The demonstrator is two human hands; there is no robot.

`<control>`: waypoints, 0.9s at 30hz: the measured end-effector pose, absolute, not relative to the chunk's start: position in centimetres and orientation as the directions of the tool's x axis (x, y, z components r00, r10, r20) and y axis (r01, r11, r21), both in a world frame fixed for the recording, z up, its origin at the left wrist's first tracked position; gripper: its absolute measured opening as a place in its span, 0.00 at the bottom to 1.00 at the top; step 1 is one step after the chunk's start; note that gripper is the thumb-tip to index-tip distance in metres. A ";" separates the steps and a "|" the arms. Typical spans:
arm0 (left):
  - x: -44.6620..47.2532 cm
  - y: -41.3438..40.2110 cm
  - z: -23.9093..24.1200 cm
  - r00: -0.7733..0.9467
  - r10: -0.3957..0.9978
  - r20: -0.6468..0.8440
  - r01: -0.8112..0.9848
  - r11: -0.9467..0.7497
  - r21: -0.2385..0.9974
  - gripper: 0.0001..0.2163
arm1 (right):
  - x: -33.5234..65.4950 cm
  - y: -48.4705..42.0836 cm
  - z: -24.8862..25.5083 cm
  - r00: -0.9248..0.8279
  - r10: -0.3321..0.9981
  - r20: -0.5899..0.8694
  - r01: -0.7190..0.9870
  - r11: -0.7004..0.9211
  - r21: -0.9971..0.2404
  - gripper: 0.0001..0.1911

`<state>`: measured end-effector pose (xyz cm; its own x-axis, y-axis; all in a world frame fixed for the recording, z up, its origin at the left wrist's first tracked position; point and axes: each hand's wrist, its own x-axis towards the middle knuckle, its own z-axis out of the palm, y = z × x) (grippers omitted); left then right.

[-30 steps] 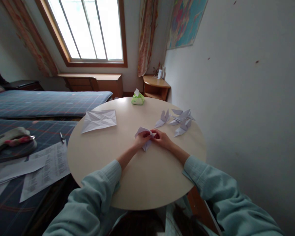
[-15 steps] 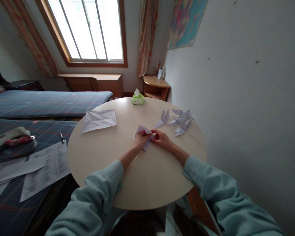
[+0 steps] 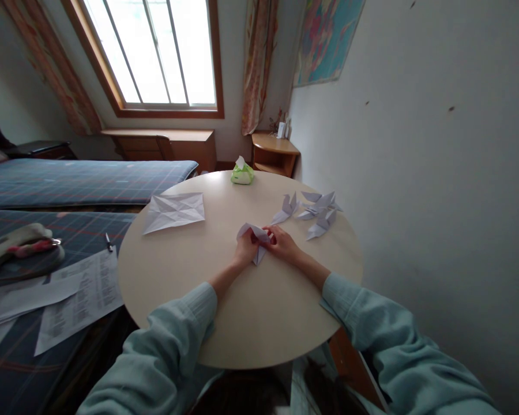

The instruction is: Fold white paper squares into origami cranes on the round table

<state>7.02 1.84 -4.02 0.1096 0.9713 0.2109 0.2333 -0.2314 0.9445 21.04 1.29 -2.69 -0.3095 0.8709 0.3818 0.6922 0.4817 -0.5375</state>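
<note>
At the middle of a round, pale desk (image 3: 242, 323), we hold a folded paper (image 3: 258, 256) between our left hand (image 3: 246, 248) and right hand (image 3: 282, 242), each grip pinched narrow on it. Paper birds (image 3: 324, 203) stand beyond our right hand; a creased sheet (image 3: 175, 211) lies toward the left, and a green tissue pack (image 3: 242, 175) sits near the far edge.

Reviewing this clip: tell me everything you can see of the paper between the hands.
The folded paper is white and thin-looking, with a wide flap at its far side and a narrow tip towards the person. It is near the middle of the round table. The left hand and right hand hold it, hiding its middle; its finer folds are unclear.
</note>
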 end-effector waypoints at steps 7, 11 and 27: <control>4.4 -2.6 -2.5 0.365 0.855 0.368 0.635 -0.518 0.573 0.10 | 21.2 1.3 -2.8 -0.331 0.872 0.360 0.677 0.486 -0.553 0.20; 3.8 -4.0 -2.4 0.607 0.708 0.361 0.594 -0.706 0.385 0.11 | 20.8 1.2 -2.9 -0.258 0.887 0.384 0.727 0.440 -0.528 0.21; 4.2 -4.3 -2.2 0.671 0.662 0.333 0.614 -0.749 0.252 0.13 | 21.4 1.3 -2.5 -0.273 0.849 0.453 0.830 0.446 -0.336 0.13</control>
